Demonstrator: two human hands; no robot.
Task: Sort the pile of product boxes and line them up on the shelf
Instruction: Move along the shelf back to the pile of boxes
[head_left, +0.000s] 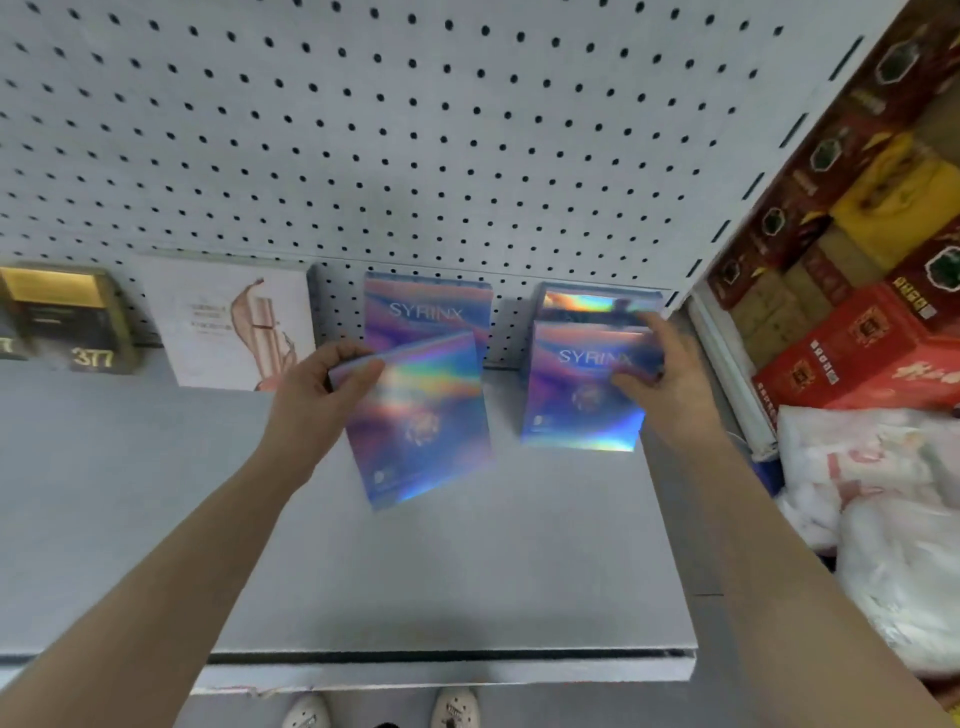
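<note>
On the shelf (467, 571), a dark box (62, 317) is cut off at left. The left hand (317, 395) pinches a tilted holographic box (421, 421), partly hiding an upright SYRINX box (428, 306). The right hand (660, 374) grips a second SYRINX box (576, 405) by its edge; a third box (597, 301) behind is mostly hidden.

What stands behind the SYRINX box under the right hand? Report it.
A second shiny holographic box stands behind the front holographic SYRINX box that the right hand grips. Only its top strip shows; the rest is covered. Perforated grey pegboard rises behind.
</note>
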